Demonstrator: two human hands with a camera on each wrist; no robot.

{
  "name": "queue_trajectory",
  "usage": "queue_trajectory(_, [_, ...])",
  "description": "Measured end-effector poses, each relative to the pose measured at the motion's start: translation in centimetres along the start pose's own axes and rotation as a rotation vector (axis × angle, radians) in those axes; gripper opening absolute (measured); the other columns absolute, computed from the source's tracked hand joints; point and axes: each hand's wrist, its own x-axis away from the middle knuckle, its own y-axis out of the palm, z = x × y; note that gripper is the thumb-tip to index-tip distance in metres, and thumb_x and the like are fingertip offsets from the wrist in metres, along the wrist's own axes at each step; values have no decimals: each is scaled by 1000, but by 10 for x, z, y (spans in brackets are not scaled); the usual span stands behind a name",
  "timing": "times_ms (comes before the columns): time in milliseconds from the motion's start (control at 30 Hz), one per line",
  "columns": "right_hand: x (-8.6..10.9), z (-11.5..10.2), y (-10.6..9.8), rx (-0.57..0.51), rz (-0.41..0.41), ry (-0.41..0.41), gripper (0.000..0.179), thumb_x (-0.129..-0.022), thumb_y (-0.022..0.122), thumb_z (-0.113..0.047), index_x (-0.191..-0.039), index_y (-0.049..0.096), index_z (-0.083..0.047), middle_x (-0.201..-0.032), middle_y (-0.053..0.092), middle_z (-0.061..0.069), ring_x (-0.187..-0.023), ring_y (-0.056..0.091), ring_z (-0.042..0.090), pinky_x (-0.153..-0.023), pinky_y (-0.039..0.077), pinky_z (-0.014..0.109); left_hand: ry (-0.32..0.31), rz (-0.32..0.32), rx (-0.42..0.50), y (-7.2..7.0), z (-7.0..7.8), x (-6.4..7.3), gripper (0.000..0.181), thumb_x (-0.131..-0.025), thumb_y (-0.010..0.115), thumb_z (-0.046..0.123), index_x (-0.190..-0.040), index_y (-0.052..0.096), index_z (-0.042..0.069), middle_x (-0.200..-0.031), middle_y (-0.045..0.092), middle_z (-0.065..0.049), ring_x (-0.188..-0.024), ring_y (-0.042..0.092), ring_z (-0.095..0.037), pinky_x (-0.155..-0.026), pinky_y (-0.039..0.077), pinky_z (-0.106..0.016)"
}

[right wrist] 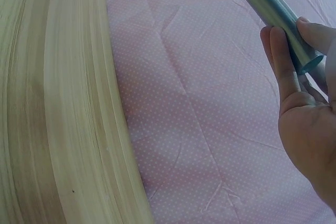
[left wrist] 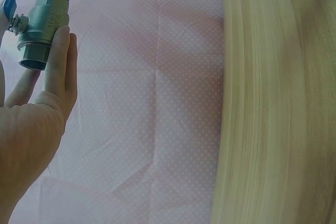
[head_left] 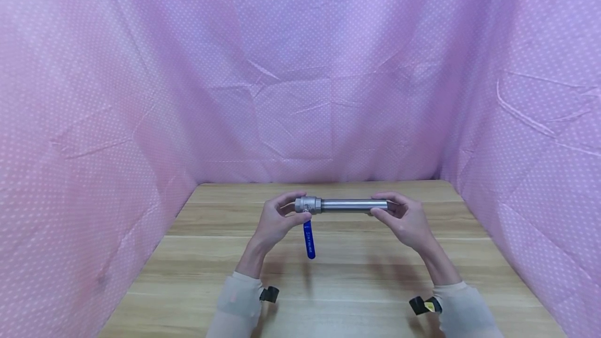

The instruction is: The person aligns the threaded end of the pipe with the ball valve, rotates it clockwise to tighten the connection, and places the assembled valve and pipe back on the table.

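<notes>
Because the pipe [head_left: 352,205] and the valve [head_left: 307,204] lie end to end in one straight line, the relation that matters most, as I judge it, is that shared long axis, which runs from side to side across the person's front, close to level in the head view. The valve is at the left end, in the left grip [head_left: 281,218], whose thumb and fingers close on it from opposite sides, the thumb at the root of the blue handle [head_left: 309,239]. The pipe reaches rightward from there, its free end in the right grip [head_left: 401,218], which is parted only as wide as the pipe and pinches it between thumb and fingers. Both outer ends are open and point in toward the palms. The joint, with some thread showing in the left wrist view, sits much nearer the left grip than the right; how tightly the two parts are joined I cannot tell. The handle stands roughly square to the axis and points back toward the person. The whole piece appears held up over the table [head_left: 347,296], where soft shadows fall beneath it.
</notes>
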Motion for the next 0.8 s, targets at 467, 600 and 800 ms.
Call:
queue_trajectory(467, [-1, 4, 0, 12, -33, 9, 22, -103, 74, 7, -125, 74, 9, -89, 84, 6, -74, 81, 12, -71, 70, 29, -7, 11, 8, 2, -3, 0, 62, -91, 92, 10, -149, 71, 13, -154, 68, -17, -130, 75, -26, -105, 68, -35])
queue_trajectory(600, [-1, 6, 0, 53, -37, 16, 23, -104, 75, 5, -126, 74, 6, -86, 83, 5, -69, 77, 11, -65, 66, 26, -4, 9, 6, 2, -3, 0, 62, -91, 92, 10, -149, 72, 14, -153, 68, -16, -129, 76, -26, -105, 68, -35])
queue_trajectory(800, [-1, 4, -1, 24, -76, 22, 38, -98, 79, 10, -134, 69, 7, -98, 82, -8, -75, 79, 7, -67, 69, 29, -2, 26, -8, 3, -3, 0, 60, -92, 92, 12, -148, 73, 16, -151, 69, -15, -128, 76, -25, -104, 68, -34])
